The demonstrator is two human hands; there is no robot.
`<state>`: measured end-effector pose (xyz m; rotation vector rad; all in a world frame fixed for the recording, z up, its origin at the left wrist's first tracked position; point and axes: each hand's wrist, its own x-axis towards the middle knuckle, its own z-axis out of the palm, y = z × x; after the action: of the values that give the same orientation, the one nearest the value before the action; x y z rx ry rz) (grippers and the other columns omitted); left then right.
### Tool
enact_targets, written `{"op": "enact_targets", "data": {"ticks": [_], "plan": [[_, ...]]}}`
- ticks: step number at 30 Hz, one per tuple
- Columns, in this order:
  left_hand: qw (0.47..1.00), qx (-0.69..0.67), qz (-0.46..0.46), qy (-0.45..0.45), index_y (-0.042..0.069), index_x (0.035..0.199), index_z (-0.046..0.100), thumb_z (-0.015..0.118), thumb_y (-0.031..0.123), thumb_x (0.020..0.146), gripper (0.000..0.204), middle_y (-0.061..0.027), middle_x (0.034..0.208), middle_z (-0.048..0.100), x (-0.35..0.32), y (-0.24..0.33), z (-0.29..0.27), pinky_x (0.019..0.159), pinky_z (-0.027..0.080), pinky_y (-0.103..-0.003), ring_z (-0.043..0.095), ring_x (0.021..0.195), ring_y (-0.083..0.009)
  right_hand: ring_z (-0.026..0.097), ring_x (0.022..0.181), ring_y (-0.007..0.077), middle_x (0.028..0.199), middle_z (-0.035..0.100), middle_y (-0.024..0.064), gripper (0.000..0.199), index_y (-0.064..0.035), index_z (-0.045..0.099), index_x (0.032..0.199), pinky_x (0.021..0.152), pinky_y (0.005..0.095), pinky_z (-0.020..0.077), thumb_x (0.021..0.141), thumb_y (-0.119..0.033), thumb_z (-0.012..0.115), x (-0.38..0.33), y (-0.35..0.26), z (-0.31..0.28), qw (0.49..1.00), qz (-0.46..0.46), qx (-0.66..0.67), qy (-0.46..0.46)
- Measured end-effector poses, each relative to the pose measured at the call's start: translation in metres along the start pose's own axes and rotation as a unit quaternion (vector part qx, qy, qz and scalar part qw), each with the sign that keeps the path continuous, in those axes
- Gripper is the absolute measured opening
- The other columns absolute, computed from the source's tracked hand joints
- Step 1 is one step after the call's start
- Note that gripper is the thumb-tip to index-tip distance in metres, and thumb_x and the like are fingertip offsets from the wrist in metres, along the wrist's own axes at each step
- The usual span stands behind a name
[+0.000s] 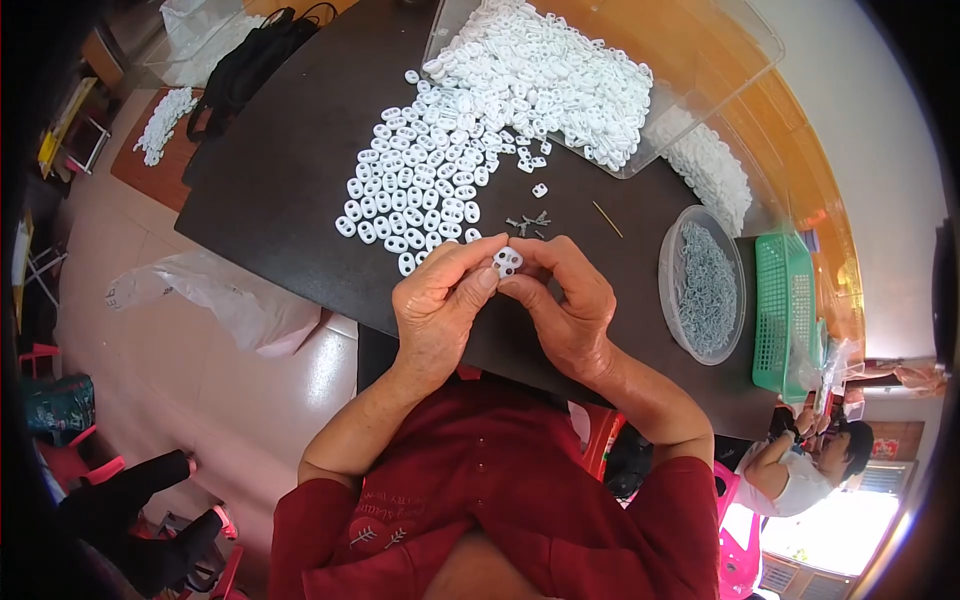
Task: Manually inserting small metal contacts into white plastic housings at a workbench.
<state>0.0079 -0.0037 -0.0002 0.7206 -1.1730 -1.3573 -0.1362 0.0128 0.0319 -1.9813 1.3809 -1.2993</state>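
Between the fingertips of both hands is a small white plastic piece with several dark round holes (508, 258). My left hand (440, 300) pinches its left side with thumb and forefinger. My right hand (568, 308) pinches it from the right. Just beyond the fingers lies a small heap of grey screws (528, 224). Rows of white oval two-holed plastic pieces (405, 190) cover the table ahead and to the left. A few smaller white pieces (540, 190) lie apart on the dark tabletop (290, 170).
A clear bin (625, 172) at the back spills white parts. On the right stand a round tub (668, 300) of grey screws and a green basket (785, 310). A thin stick (607, 219) lies nearby. Another person (800, 465) sits at the right; a plastic bag (220, 295) hangs left.
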Motion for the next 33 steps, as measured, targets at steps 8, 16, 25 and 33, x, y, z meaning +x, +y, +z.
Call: {"op": "enact_targets", "data": {"ticks": [8, 16, 25, 33], "plan": [[0.999, -0.032, 0.027, 0.010, -0.002, 0.109, 0.063, 0.059, 0.002, 0.086, 0.023, -0.0035, 0.084, 0.056, -0.003, -0.004, 0.004, 0.062, 0.044, -0.020, 0.051, 0.069, -0.0086, 0.053, 0.063, 0.0129, 0.074, 0.056, 0.0056, 0.028, 0.0016, 0.063, 0.101, 0.056, 0.0234, 0.0417, 0.074, 0.001, 0.069, 0.002, 0.000, 0.000, 0.996, -0.067, -0.049, 0.013], [0.998, -0.039, 0.014, 0.052, -0.004, 0.106, 0.063, 0.058, 0.004, 0.088, 0.020, -0.0050, 0.087, 0.059, -0.010, -0.003, 0.008, 0.061, 0.046, -0.021, 0.053, 0.069, -0.0090, 0.053, 0.059, 0.0212, 0.071, 0.059, 0.0087, 0.031, 0.0027, 0.061, 0.098, 0.052, 0.0295, 0.0435, 0.068, 0.005, 0.068, 0.003, 0.001, 0.004, 0.990, -0.127, -0.062, 0.027], [0.996, -0.066, 0.005, 0.067, -0.005, 0.105, 0.062, 0.057, 0.004, 0.089, 0.020, -0.0050, 0.084, 0.059, -0.011, -0.006, 0.011, 0.061, 0.047, -0.022, 0.053, 0.068, -0.0092, 0.052, 0.058, 0.0179, 0.070, 0.057, 0.0080, 0.027, 0.0030, 0.061, 0.098, 0.050, 0.0269, 0.0404, 0.072, 0.003, 0.068, 0.003, 0.004, 0.006, 0.984, -0.157, -0.081, 0.031], [0.994, -0.093, -0.004, 0.056, -0.003, 0.109, 0.062, 0.057, 0.002, 0.088, 0.022, -0.0024, 0.082, 0.055, -0.006, 0.002, 0.008, 0.060, 0.043, -0.019, 0.050, 0.067, -0.0066, 0.051, 0.061, 0.0142, 0.073, 0.056, 0.0060, 0.024, 0.0012, 0.063, 0.098, 0.053, 0.0245, 0.0398, 0.074, 0.003, 0.068, 0.004, -0.002, 0.005, 0.995, -0.076, -0.057, 0.022]]}}
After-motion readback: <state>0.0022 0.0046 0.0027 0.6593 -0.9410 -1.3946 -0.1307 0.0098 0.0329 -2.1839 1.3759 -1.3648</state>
